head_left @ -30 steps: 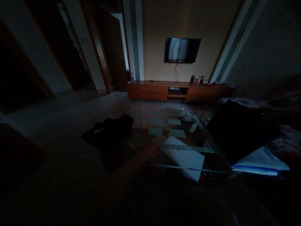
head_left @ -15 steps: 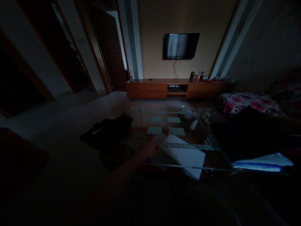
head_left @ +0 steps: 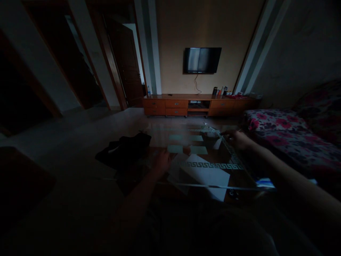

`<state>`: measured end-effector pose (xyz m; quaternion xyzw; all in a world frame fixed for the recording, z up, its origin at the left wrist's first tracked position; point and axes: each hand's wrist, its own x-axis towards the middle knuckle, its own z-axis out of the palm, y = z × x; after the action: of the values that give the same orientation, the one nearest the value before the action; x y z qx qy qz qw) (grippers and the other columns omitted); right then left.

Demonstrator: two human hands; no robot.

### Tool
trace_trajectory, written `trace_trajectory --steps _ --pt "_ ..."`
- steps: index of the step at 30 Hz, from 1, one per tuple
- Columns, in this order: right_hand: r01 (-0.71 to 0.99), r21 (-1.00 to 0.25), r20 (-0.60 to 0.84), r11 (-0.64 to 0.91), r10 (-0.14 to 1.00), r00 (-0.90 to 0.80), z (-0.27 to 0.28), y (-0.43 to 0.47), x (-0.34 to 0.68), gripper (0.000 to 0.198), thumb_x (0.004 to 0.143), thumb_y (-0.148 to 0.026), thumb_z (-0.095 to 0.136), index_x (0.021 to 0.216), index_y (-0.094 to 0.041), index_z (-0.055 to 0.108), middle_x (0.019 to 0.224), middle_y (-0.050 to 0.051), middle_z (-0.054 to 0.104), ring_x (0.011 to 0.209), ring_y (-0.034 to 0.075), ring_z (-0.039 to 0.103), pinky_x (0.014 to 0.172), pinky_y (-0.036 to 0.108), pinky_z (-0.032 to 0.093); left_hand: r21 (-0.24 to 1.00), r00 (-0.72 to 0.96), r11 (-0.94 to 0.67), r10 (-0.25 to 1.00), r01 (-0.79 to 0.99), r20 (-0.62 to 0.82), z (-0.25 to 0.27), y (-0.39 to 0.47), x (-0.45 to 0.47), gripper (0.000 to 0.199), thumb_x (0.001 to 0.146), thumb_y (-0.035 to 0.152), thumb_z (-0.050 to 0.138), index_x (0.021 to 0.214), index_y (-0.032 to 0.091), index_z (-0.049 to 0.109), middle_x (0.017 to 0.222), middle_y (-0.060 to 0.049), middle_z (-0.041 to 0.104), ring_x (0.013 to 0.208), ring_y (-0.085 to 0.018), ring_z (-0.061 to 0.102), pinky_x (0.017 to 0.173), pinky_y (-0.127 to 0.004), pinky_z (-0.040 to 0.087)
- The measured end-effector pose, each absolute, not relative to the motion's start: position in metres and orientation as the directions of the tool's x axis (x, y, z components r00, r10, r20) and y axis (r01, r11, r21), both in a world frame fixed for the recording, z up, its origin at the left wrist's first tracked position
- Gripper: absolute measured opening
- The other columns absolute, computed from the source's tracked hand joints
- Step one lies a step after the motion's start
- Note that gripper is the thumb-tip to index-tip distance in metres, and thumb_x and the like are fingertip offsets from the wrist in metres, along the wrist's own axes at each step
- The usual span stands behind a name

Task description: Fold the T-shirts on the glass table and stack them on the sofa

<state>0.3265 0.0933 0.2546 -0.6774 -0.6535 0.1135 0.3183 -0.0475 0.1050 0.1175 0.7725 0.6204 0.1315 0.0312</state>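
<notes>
My left hand [head_left: 162, 160] is low over the near left part of a glass table [head_left: 160, 135], just left of a large white sheet [head_left: 210, 174]. Darkness and blur hide how its fingers lie. Farther right, my right hand [head_left: 238, 139] reaches over the table's right edge with fingers stretched and apart; I see nothing held in it. A black cloth [head_left: 124, 149] lies bunched at the table's left side. Under my right forearm, a white and blue folded item [head_left: 265, 182] is partly hidden.
Pale rectangles [head_left: 175, 149] show in the glass. A flower-patterned sofa [head_left: 277, 121] stands at the right. Along the far wall runs a wooden cabinet [head_left: 176, 103] with bottles [head_left: 218, 91] on it, below a television [head_left: 202, 60]. The room is dim.
My right hand and forearm have come into view at the right. A large black shape there is gone, uncovering the sofa seat. My left hand has shifted slightly left and away from me.
</notes>
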Motion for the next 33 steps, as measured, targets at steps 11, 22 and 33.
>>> trace_trajectory --steps 11,22,33 --pt "0.812 -0.565 0.115 0.146 0.989 -0.098 0.178 0.053 0.195 0.036 0.092 -0.032 0.060 0.126 -0.032 0.069 0.139 0.006 0.061 0.132 0.035 0.049 0.106 0.058 0.039 0.335 -0.521 0.401 0.695 0.853 0.495 0.141 0.122 -0.156 0.074 0.087 0.040 0.063 0.150 0.013 0.036 0.155 -0.028 0.036 0.140 -0.046 0.035 0.106 -0.065 0.034" --pt "0.772 -0.632 0.099 0.070 0.995 -0.009 0.150 0.062 0.201 0.033 0.092 -0.030 0.059 0.124 -0.029 0.069 0.136 0.007 0.063 0.132 0.034 0.051 0.108 0.060 0.038 0.687 -0.642 -0.107 0.279 0.718 0.714 0.209 0.153 -0.172 0.028 0.092 0.019 0.052 0.115 0.008 0.065 0.122 -0.019 0.065 0.122 -0.029 0.057 0.111 -0.045 0.040" --pt "0.225 -0.861 0.453 0.456 0.889 -0.068 0.203 0.027 0.156 0.096 0.072 -0.054 0.083 0.154 -0.029 0.039 0.158 0.008 0.041 0.147 0.026 0.036 0.123 0.046 0.028 0.741 -0.067 -0.650 0.758 -0.170 0.649 0.306 0.069 -0.040 0.026 0.088 0.040 0.068 0.108 0.023 0.068 0.104 -0.002 0.071 0.102 -0.022 0.069 0.093 -0.039 0.055"
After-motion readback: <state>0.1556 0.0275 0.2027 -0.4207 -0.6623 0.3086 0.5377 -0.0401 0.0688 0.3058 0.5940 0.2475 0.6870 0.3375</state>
